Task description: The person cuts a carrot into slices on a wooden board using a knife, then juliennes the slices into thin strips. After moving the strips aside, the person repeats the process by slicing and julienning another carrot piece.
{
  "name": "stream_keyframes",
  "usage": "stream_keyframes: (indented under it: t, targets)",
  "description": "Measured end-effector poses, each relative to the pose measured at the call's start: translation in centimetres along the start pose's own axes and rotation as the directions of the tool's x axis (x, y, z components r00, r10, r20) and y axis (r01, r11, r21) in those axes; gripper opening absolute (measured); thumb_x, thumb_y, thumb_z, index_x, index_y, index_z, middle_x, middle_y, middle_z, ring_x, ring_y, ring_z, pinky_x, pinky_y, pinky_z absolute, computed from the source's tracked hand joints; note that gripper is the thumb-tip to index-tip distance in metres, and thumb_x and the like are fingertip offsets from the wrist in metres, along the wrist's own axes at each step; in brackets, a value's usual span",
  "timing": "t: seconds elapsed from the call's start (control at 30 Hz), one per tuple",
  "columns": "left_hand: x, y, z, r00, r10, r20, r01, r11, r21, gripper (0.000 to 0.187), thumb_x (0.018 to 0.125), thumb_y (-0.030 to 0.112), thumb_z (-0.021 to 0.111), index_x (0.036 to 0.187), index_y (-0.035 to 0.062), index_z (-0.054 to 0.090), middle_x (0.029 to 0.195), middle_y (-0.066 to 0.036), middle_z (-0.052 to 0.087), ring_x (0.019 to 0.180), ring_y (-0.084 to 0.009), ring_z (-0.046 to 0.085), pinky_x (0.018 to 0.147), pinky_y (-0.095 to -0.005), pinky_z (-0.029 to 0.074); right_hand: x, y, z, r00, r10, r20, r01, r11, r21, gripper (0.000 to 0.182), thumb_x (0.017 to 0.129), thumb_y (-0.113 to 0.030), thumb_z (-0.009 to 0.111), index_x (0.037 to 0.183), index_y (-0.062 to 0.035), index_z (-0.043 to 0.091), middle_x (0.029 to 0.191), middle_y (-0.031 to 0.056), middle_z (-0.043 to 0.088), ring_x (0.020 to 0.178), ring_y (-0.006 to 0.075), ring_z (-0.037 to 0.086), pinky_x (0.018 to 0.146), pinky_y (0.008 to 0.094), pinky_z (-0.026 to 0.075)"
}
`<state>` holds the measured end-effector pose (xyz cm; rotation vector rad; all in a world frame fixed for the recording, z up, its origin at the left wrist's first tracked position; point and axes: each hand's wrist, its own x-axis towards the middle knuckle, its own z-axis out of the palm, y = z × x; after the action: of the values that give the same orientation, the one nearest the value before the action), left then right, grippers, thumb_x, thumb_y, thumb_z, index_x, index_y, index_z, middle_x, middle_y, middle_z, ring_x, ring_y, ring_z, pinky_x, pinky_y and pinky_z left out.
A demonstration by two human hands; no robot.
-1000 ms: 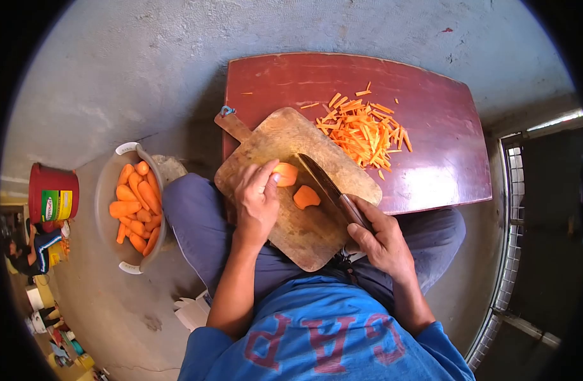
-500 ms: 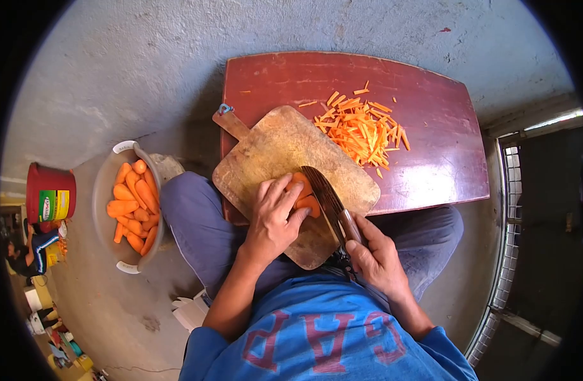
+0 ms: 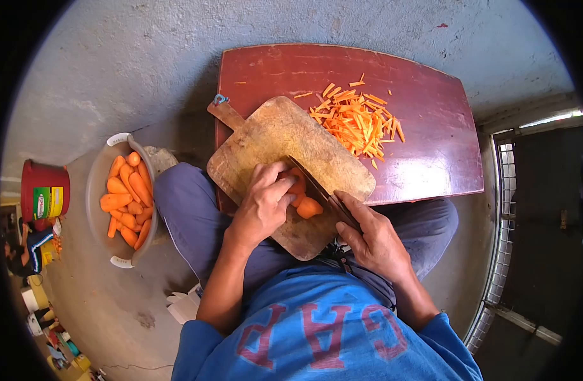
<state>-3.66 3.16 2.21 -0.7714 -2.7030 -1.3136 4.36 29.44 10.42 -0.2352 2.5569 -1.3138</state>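
Observation:
On a worn wooden cutting board [image 3: 266, 136], my left hand [image 3: 266, 202] closes its fingers over carrot pieces [image 3: 297, 185], pressing them down. My right hand [image 3: 375, 238] grips the handle of a dark-bladed knife [image 3: 318, 184]. The blade lies slantwise right beside the carrot, its tip near my left fingertips. One rounded carrot chunk [image 3: 310, 208] rests loose on the board, below my left fingers and left of the blade. Beyond the board, a heap of carrot sticks [image 3: 358, 122] lies on the red table [image 3: 425, 95].
A grey basin [image 3: 95, 206] of peeled carrots [image 3: 129, 190] stands on the floor at left, beside my knee. Farther left are a red bucket [image 3: 43, 187] and another person [image 3: 26, 251]. A blue wall [image 3: 139, 63] rises behind the table; a dark door [image 3: 545, 203] is at right.
The knife has turned more upright and sits closer against the carrot. A chunk now lies separate near the blade. My left hand still presses the pieces, and the whole view has shifted slightly.

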Motion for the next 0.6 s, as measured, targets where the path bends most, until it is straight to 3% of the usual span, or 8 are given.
stream_keyframes:
  t: [0.13, 0.23, 0.33, 0.43, 0.6]
  targets:
    - [0.6, 0.3, 1.6, 0.996, 0.05, -0.068, -0.046, 0.997, 0.066, 0.032, 0.093, 0.0, 0.08, 0.125, 0.0027, 0.083, 0.126, -0.018, 0.07, 0.117, -0.0424, 0.064, 0.105, -0.0518, 0.057, -0.4, 0.8, 0.5, 0.997, 0.078, -0.002, -0.078, 0.993, 0.091, 0.064, 0.109, -0.01, 0.077, 0.167, 0.0036, 0.053, 0.147, 0.034, 0.073, 0.132, 0.0551, 0.073, 0.106, 0.0553, 0.062]
    - [1.1, 0.6, 2.0, 0.996, 0.071, -0.053, -0.065, 0.992, 0.106, 0.031, 0.095, 0.0, 0.078, 0.125, 0.0028, 0.082, 0.126, -0.019, 0.068, 0.114, -0.0438, 0.062, 0.102, -0.0536, 0.056, -0.7, 0.7, -0.1, 0.999, 0.034, 0.001, -0.034, 0.996, 0.088, 0.064, 0.109, -0.011, 0.077, 0.167, 0.0032, 0.053, 0.14, 0.0339, 0.075, 0.122, 0.0562, 0.075, 0.098, 0.0572, 0.064]
    - [0.9, 0.9, 2.1, 0.996, 0.084, -0.014, -0.08, 0.985, 0.156, 0.032, 0.095, 0.001, 0.076, 0.127, 0.0033, 0.081, 0.129, -0.022, 0.067, 0.114, -0.0457, 0.061, 0.101, -0.0547, 0.056, -1.7, -0.5, -1.1, 0.998, -0.016, 0.053, 0.025, 0.984, -0.175, 0.062, 0.111, -0.011, 0.077, 0.166, 0.0074, 0.054, 0.137, 0.0324, 0.077, 0.11, 0.0489, 0.081, 0.095, 0.049, 0.066]
    - [0.7, 1.0, 2.2, 0.996, 0.086, 0.004, -0.086, 0.977, 0.196, 0.033, 0.096, 0.002, 0.075, 0.129, 0.0031, 0.08, 0.133, -0.024, 0.065, 0.115, -0.0469, 0.061, 0.101, -0.0551, 0.056, -2.4, -1.6, -1.8, 0.991, 0.1, 0.092, -0.082, 0.98, -0.182, 0.064, 0.11, -0.011, 0.078, 0.166, 0.0059, 0.055, 0.135, 0.0325, 0.077, 0.114, 0.0536, 0.078, 0.097, 0.053, 0.065]
    - [0.8, 0.9, 2.6, 0.989, 0.145, -0.031, -0.133, 0.961, 0.243, 0.033, 0.096, 0.004, 0.074, 0.129, -0.0001, 0.077, 0.131, -0.024, 0.062, 0.112, -0.0462, 0.059, 0.1, -0.0556, 0.056, -0.7, -1.3, -1.3, 0.998, 0.048, 0.049, -0.043, 0.995, -0.085, 0.057, 0.109, -0.01, 0.076, 0.161, 0.0046, 0.058, 0.132, 0.0328, 0.077, 0.116, 0.0554, 0.076, 0.096, 0.0548, 0.064]
